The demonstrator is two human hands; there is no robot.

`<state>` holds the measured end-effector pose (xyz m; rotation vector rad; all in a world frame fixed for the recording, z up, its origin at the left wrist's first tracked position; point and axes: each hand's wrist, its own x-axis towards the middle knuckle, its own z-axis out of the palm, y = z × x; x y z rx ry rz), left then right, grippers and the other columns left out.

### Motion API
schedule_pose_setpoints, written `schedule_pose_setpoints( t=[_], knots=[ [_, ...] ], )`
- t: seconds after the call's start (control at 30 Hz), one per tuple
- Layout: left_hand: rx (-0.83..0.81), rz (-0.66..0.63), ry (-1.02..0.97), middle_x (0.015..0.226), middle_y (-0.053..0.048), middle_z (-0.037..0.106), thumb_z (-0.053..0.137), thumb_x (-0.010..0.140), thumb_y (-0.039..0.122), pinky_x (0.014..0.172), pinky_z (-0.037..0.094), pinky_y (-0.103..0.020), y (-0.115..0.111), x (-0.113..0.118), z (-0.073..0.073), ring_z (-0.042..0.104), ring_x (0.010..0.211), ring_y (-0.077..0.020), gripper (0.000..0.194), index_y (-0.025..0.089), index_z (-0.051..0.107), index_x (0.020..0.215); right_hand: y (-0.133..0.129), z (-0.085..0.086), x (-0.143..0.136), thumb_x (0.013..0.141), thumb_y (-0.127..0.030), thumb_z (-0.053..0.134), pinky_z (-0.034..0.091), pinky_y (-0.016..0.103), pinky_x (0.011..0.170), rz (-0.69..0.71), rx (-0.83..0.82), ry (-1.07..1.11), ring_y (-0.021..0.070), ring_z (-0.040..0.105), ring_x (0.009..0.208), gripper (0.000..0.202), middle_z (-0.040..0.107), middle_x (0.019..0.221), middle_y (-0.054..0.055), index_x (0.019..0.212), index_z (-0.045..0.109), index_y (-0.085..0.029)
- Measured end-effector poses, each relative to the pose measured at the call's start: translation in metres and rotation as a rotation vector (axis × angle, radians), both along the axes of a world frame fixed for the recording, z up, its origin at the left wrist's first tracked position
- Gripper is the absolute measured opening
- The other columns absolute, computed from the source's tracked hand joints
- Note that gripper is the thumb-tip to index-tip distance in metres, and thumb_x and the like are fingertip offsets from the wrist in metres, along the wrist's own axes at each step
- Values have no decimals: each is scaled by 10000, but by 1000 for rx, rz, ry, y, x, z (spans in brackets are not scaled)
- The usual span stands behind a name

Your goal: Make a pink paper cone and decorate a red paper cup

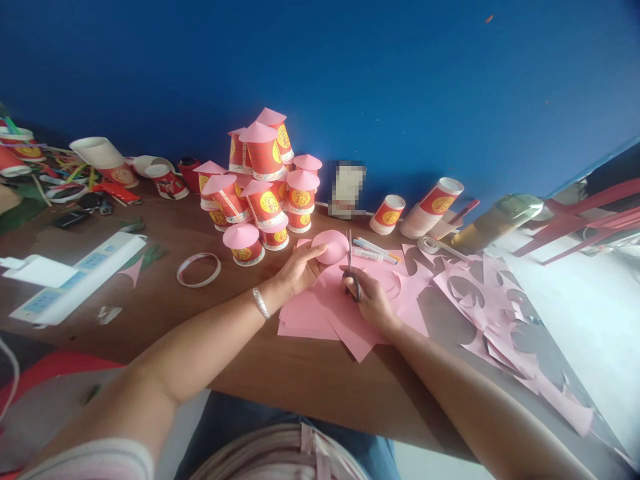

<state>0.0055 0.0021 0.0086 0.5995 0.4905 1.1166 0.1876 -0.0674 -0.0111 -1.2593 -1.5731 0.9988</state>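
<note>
My left hand (301, 268) pinches a round pink paper disc (331, 247) by its left edge, above the sheets. My right hand (367, 297) is closed round the dark handles of scissors (349, 250), whose blades point away from me, close to the disc's right edge. Pink paper sheets (305, 313) lie beneath both hands on the brown table (250, 363). Behind my left hand stand several stacked red cups (264, 160) with pink paper cones on top.
Pink scraps (500, 320) cover the right side. Pens (377, 250), a tape roll (429, 245), loose cups (387, 215) and a bottle (495, 220) stand or lie behind. At left are a white ring (199, 270) and a power strip (83, 280).
</note>
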Motion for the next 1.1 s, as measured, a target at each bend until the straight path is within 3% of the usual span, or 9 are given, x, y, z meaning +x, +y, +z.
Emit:
schedule_pose_setpoints(
  t=[0.5, 1.1],
  knots=[
    [15, -17, 6, 1028, -72, 797, 833, 781, 194, 893, 582, -298, 1, 1, -1, 751, 992, -205, 196, 141, 747, 950, -1, 2, 1, 953, -736, 494, 506, 319, 649, -11, -15, -18, 171, 558, 701, 660, 619, 770, 31, 1208, 675, -154],
    [-25, -6, -25, 966, -48, 798, 835, 766, 146, 878, 560, -276, 1, 0, 0, 749, 929, -172, 166, 140, 743, 903, -1, 3, 2, 965, -706, 506, 507, 329, 666, -20, -27, -18, 178, 575, 718, 621, 639, 786, 38, 1204, 682, -160]
  ],
)
